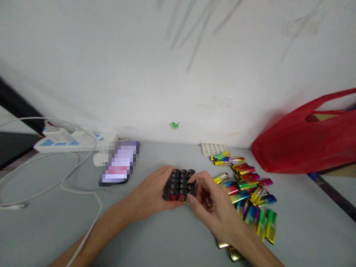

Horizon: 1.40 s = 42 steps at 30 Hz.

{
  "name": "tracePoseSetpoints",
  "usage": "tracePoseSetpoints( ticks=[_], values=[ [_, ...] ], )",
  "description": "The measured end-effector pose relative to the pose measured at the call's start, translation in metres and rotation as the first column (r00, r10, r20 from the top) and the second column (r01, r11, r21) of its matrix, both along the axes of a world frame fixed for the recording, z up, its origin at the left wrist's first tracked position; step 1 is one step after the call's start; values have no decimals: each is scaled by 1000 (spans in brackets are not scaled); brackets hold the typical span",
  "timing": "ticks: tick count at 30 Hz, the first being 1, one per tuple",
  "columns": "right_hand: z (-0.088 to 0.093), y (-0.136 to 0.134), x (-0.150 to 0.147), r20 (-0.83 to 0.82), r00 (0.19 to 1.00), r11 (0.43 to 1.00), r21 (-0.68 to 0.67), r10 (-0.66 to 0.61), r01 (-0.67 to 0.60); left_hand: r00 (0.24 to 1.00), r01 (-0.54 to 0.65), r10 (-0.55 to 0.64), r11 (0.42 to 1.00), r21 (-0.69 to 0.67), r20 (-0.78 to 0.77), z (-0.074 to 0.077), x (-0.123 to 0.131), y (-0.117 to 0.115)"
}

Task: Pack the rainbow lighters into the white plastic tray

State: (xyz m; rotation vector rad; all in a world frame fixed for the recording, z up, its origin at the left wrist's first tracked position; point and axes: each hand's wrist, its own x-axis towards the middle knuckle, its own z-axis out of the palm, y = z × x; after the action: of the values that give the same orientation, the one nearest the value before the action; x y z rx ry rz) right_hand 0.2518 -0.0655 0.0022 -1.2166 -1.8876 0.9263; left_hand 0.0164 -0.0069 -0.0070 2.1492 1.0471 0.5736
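My left hand (151, 193) grips a packed block of black-capped lighters (179, 183) from its left side, held just above the grey table (155, 241). My right hand (213, 204) pinches at the block's right edge, thumb and fingers closed on one of the lighters there. A heap of shiny rainbow-coloured lighters (249, 193) lies on the table right of my right hand, some partly under my right wrist.
A phone (120, 163) lies left of the block. A white power strip (75, 141) with white cables (66, 181) sits at the far left. A red plastic bag (308, 141) stands at the right by the wall. A white perforated tray (213, 148) lies behind the heap.
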Motion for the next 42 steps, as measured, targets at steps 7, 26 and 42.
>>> tracePoseSetpoints(
  ticks=[7, 26, 42],
  values=[
    [-11, 16, 12, 159, 878, 864, 324, -452, 386, 1000, -13, 12, 999, -31, -23, 1, -1, -1],
    [-34, 24, 26, 490, 689, 840, 400, -534, 367, 999, -5, 4, 1000, -22, -35, 1, -2, 0],
    [-37, 30, 23, 192, 887, 896, 245, -420, 371, 1000, -8, 8, 1000, -9, -30, 1, -1, 0]
  ],
)
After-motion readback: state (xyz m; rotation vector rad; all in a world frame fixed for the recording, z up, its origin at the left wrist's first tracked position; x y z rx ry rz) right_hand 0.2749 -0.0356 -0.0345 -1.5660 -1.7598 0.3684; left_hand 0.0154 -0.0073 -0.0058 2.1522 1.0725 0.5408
